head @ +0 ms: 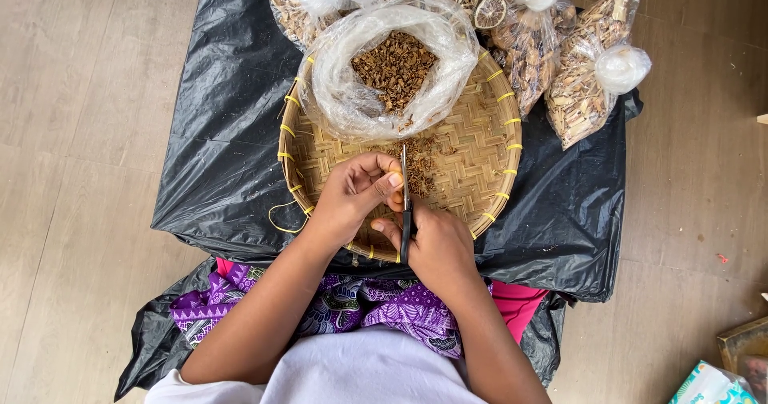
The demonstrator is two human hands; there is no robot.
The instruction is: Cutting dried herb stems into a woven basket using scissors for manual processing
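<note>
A round woven bamboo tray lies on a black plastic sheet. My right hand grips dark scissors, blades pointing away over the tray. My left hand pinches a small brown piece right at the blades; the piece is mostly hidden by my fingers. A small heap of cut brown bits lies on the tray just beyond my hands. An open clear plastic bag holding dried brown pieces rests on the tray's far side.
Several tied clear bags of dried plant material and dried citrus slices lie beyond the tray. Purple patterned cloth covers my lap. A wooden floor surrounds the sheet. A colourful packet sits at the bottom right.
</note>
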